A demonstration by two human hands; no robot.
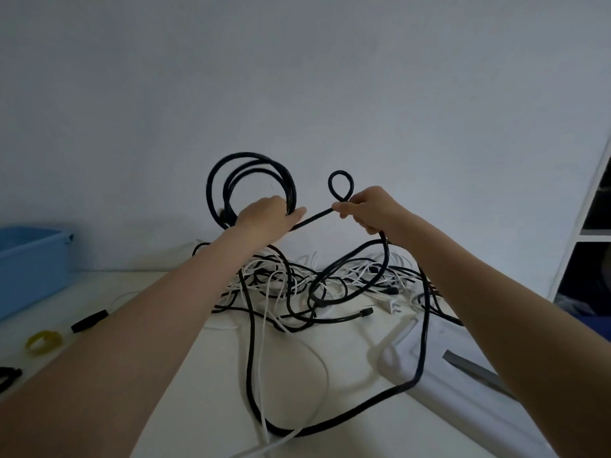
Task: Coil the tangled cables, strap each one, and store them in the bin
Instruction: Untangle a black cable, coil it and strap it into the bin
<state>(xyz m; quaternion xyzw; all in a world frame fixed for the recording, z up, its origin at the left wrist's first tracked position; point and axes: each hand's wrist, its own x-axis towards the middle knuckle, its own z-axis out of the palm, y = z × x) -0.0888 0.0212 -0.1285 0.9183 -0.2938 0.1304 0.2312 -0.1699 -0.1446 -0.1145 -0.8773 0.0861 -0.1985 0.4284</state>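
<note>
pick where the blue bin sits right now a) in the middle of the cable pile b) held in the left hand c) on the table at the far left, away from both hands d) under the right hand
c: the blue bin stands at the table's left edge, apart from the left hand, which grips the coiled black cable.

Tangled cables (317, 285) obstruct the frame centre. Bare table (185, 375) at lower centre-left permits passage toward the blue bin (29, 269) at left.
</note>
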